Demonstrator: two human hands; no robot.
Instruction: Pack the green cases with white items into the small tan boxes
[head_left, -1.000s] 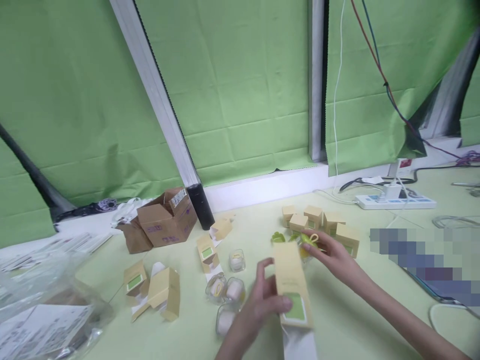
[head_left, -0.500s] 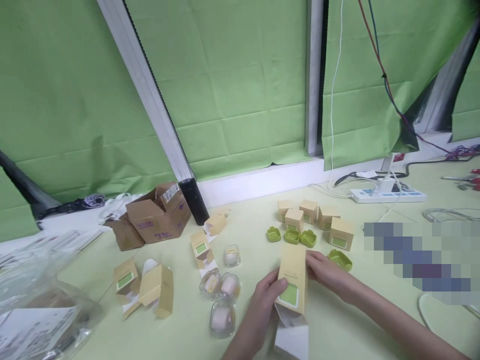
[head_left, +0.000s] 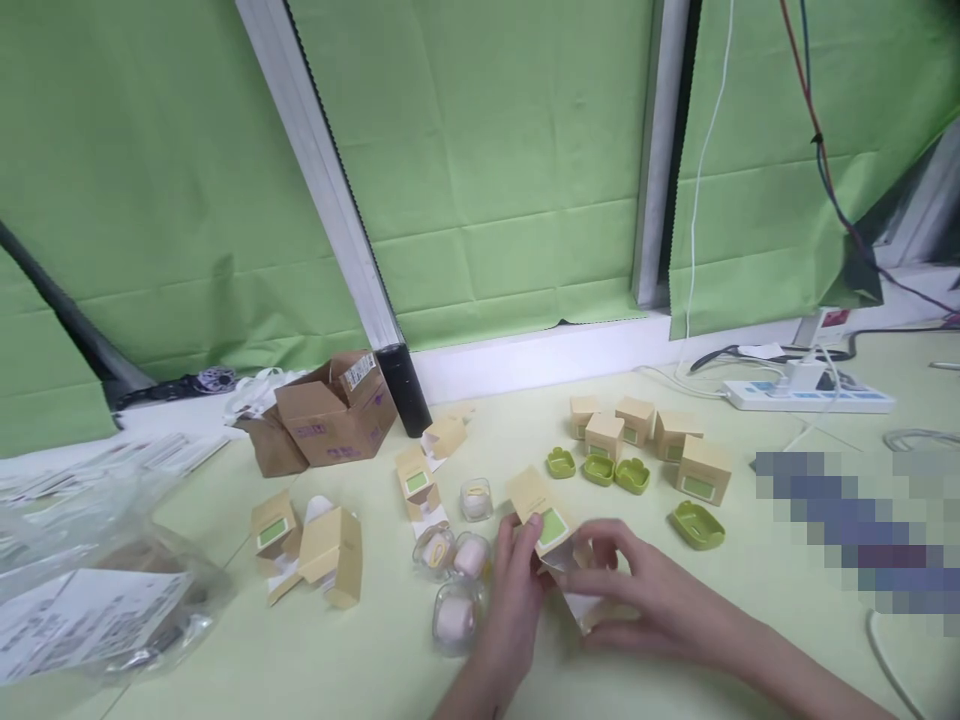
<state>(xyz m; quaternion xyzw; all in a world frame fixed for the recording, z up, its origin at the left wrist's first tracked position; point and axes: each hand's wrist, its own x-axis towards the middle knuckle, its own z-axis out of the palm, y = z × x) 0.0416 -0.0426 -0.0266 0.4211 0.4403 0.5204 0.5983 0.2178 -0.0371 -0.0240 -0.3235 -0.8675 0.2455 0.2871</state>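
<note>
A small tan carton (head_left: 541,515) with a green label is being gripped between both hands, its long axis tilted up and away to the left. The left hand (head_left: 517,585) is pinching its near edge; the right hand (head_left: 637,590) is closed around its white open end. Everything is being worked low over the pale green counter (head_left: 750,620), clear jars (head_left: 457,575) just left, a green backdrop (head_left: 487,170) behind.

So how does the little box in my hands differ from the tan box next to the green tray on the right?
The held box is tilted, its white flaps open below, gripped by the left hand and right hand. The box by the tray stands upright, closed and untouched. Both are tan with a green label.
</note>
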